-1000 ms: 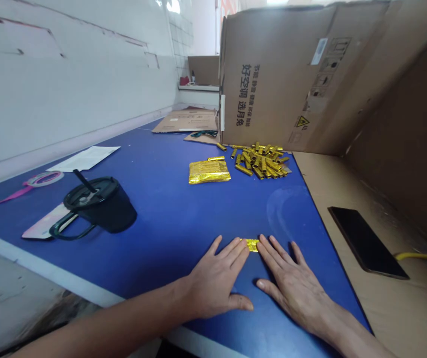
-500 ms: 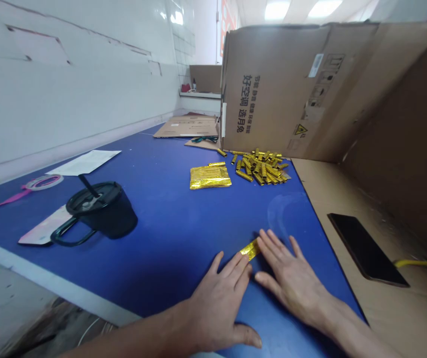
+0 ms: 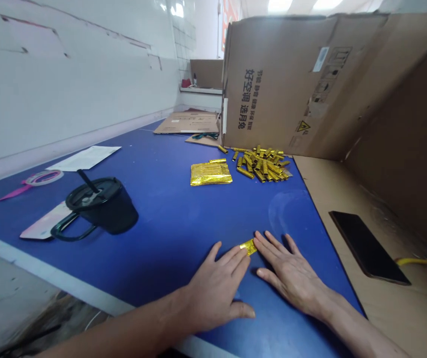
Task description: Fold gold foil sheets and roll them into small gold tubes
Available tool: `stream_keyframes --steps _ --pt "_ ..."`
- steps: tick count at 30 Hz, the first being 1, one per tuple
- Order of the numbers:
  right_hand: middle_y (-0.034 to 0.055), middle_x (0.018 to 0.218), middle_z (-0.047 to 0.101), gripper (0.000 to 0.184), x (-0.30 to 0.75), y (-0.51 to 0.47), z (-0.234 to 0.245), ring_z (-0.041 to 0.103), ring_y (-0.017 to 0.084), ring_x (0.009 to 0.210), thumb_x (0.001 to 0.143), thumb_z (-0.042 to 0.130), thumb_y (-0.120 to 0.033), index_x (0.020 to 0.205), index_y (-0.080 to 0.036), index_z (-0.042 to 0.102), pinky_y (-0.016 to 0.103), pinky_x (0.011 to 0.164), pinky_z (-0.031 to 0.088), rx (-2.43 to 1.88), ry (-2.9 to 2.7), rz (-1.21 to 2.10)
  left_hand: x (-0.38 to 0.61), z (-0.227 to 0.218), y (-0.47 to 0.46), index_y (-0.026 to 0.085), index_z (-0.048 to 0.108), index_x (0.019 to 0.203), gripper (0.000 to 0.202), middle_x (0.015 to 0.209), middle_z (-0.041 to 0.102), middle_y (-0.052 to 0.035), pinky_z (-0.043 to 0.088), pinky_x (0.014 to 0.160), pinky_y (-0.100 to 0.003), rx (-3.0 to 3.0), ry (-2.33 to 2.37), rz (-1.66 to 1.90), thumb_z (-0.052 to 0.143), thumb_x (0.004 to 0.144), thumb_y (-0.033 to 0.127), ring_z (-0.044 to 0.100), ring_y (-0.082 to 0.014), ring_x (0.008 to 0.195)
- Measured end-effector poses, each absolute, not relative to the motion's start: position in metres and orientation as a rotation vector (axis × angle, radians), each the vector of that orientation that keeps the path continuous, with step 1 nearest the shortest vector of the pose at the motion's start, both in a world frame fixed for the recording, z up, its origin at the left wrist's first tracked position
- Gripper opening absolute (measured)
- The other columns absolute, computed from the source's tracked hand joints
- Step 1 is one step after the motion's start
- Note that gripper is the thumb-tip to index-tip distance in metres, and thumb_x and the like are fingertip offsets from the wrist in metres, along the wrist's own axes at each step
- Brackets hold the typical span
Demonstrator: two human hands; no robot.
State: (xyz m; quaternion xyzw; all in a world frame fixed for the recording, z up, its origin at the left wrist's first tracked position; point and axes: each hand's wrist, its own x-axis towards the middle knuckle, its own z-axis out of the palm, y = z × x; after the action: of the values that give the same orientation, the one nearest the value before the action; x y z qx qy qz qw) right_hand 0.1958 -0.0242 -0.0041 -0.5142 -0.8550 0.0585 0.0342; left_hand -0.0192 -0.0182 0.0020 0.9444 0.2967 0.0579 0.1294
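Observation:
Both of my hands lie flat on the blue table [image 3: 168,219] near its front edge, fingers stretched out. My left hand [image 3: 215,288] and my right hand [image 3: 288,276] press their fingertips on a small gold foil piece [image 3: 248,246], most of it hidden under the fingers. Farther back lies a flat stack of gold foil sheets [image 3: 210,173]. To its right is a pile of rolled gold foil pieces [image 3: 261,163].
A black cup with lid and straw [image 3: 99,205] stands at the left, with a pink card [image 3: 44,226] under it. Tape [image 3: 44,177] and white paper [image 3: 84,157] lie beyond. A tall cardboard box [image 3: 291,79] walls the back and right. A black phone [image 3: 368,247] rests on cardboard.
The gold piece under my fingertips has turned from level to slanted and less of it shows now. My hands shifted slightly closer together over it.

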Motion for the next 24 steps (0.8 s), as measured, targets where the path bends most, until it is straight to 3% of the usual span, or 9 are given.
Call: stream_keyframes --steps 7,17,20,24 --pt "0.0041 0.14 0.024 0.061 0.193 -0.03 -0.009 0.016 0.027 0.128 0.084 0.026 -0.055 0.135 -0.021 0.021 0.057 0.099 0.014 -1.634 -2.62 0.106 -0.016 -0.003 -0.007 0.015 0.033 0.127 0.072 0.127 0.042 -0.0105 0.014 0.099 -0.048 2.832 0.95 0.237 0.038 0.075 0.064 0.032 -0.0264 0.119" --pt "0.0044 0.14 0.024 0.062 0.191 -0.031 -0.01 0.015 0.026 0.129 0.084 0.027 -0.055 0.135 -0.019 0.023 0.057 0.099 0.016 -1.643 -2.598 0.111 -0.014 -0.005 -0.008 0.017 0.037 0.124 0.069 0.123 0.046 -0.0076 0.015 0.097 -0.05 2.862 0.979 0.293 0.041 0.074 0.064 0.034 -0.0275 0.116" --pt "0.0051 0.138 0.03 0.059 0.191 -0.031 -0.007 0.018 0.028 0.128 0.084 0.032 -0.053 0.133 -0.019 0.029 0.058 0.098 0.016 -1.607 -2.594 0.069 -0.01 -0.002 -0.002 0.016 0.045 0.116 0.056 0.113 0.053 -0.006 0.017 0.097 -0.048 2.9 0.999 0.348 0.048 0.076 0.055 0.041 -0.0247 0.106" --pt "0.0057 0.132 0.041 0.049 0.191 -0.029 -0.001 0.025 0.029 0.125 0.083 0.041 -0.044 0.125 -0.019 0.043 0.057 0.097 0.019 -1.587 -2.584 0.012 -0.003 0.001 0.011 0.016 0.057 0.094 0.024 0.09 0.058 -0.0042 0.033 0.085 -0.037 2.968 0.987 0.331 0.05 0.081 0.035 0.048 -0.0209 0.089"
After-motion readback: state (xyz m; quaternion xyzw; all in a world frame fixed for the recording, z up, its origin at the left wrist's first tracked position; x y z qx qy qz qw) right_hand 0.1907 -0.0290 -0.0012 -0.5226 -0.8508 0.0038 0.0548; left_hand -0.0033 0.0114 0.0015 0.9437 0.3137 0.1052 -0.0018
